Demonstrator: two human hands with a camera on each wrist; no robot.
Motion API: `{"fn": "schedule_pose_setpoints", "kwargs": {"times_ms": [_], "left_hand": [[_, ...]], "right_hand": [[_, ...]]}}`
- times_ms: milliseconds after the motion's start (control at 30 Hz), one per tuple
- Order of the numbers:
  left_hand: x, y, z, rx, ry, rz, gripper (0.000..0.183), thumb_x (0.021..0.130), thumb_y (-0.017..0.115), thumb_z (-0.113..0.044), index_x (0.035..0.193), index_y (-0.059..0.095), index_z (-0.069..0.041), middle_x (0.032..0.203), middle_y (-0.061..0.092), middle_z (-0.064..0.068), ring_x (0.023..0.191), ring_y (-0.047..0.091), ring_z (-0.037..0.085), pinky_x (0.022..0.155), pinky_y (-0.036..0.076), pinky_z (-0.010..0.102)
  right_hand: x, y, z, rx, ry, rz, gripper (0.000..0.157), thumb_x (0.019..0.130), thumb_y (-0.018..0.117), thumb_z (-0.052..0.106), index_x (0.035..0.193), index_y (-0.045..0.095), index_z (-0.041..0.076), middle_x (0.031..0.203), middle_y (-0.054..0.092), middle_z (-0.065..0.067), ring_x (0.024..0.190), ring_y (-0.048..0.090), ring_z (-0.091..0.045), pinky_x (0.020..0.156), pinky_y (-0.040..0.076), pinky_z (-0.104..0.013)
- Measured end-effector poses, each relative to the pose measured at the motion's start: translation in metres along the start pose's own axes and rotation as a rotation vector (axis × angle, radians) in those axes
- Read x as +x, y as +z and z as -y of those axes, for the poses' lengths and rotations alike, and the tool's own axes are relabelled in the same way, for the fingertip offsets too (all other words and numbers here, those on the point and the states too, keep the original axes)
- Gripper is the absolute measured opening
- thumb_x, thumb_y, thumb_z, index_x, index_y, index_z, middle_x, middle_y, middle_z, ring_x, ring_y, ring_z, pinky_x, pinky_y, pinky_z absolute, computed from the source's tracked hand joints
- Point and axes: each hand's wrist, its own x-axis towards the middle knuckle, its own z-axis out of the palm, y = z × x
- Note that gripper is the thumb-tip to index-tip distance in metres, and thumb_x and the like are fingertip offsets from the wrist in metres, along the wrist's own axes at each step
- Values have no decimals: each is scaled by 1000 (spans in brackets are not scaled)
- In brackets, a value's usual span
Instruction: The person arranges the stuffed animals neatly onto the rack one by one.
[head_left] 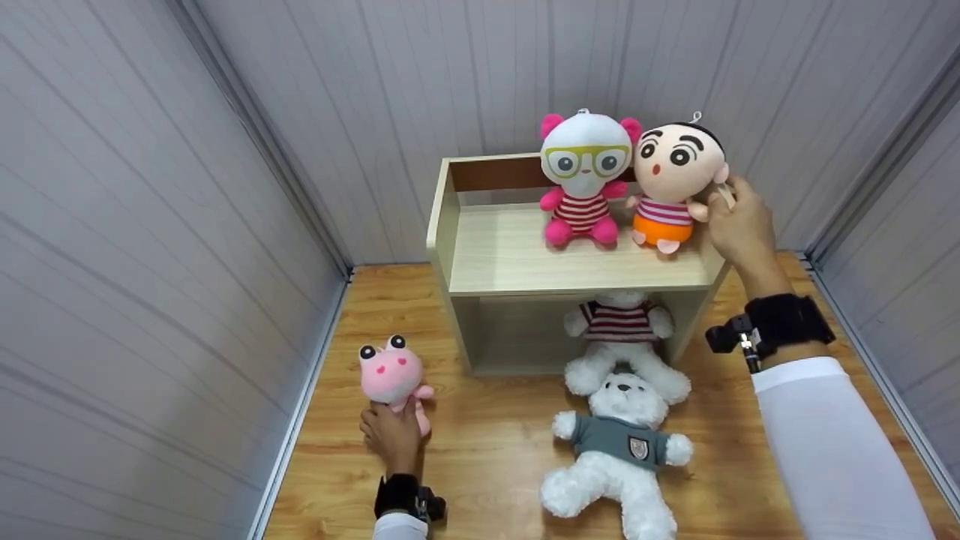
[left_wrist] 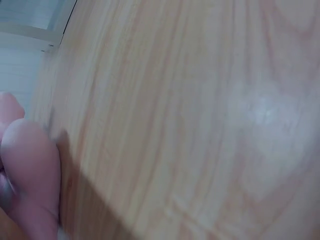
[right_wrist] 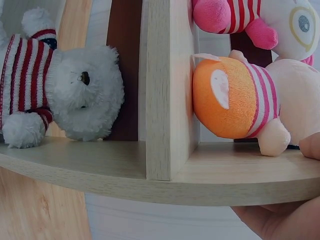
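On the floor at the left, my left hand (head_left: pixel 391 436) grips a pink frog plush (head_left: pixel 388 371) round its body, below the head. Its pink leg (left_wrist: pixel 34 170) shows at the edge of the left wrist view. My right hand (head_left: pixel 744 229) holds the right side panel of the wooden shelf (head_left: pixel 510 262), with the thumb on the inner face and fingers outside (right_wrist: pixel 280 220). Beside that thumb, a boy doll (head_left: pixel 679 169) with orange shorts (right_wrist: pixel 225 97) sits on the upper board. A panda doll (head_left: pixel 583 172) with yellow glasses sits to its left.
In the lower compartment, a white teddy bear in a striped sweater (head_left: pixel 619 322) sits at the right, legs hanging out in front. Another white bear in a green shirt (head_left: pixel 615 442) lies on the wooden floor (head_left: pixel 487 450) before it. Grey panel walls (head_left: pixel 150 225) enclose the space.
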Motion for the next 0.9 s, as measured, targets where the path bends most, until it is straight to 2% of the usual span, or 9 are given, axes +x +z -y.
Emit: {"fn": "schedule_pose_setpoints", "kwargs": {"times_ms": [233,400,567,667,900], "left_hand": [[0,2,5,-58,6,-34,64,86,80,-38,122,58,10,112,56,35,107,53,53,91,41,62],[-4,2,9,-114,1,-37,65,84,81,-37,122,58,11,113,55,34,108,52,52,93,39,62],[-7,2,13,-236,-37,-57,69,79,86,-40,128,60,3,120,59,28,113,57,48,97,43,60],[-8,2,14,-291,-46,-61,68,76,89,-42,125,62,-3,120,63,22,113,61,43,96,46,57],[-8,-2,11,-264,-76,-24,65,71,92,-47,114,66,-5,111,70,18,104,68,40,86,50,54]], "right_hand": [[0,-1,-1,-10,-19,-6,56,107,36,29,158,34,9,154,45,-29,139,44,-48,115,32,-61],[0,-1,0,-20,-17,0,56,107,36,29,159,33,7,155,44,-29,141,43,-49,117,31,-61],[1,0,0,-11,-7,13,57,108,36,29,160,30,7,156,42,-29,143,41,-48,119,30,-60],[1,-1,0,-14,-3,11,57,108,36,29,160,29,7,157,41,-29,143,40,-48,119,29,-60],[1,-1,0,-19,-12,-10,56,107,37,29,159,32,8,154,45,-29,140,44,-48,117,32,-61]]}}
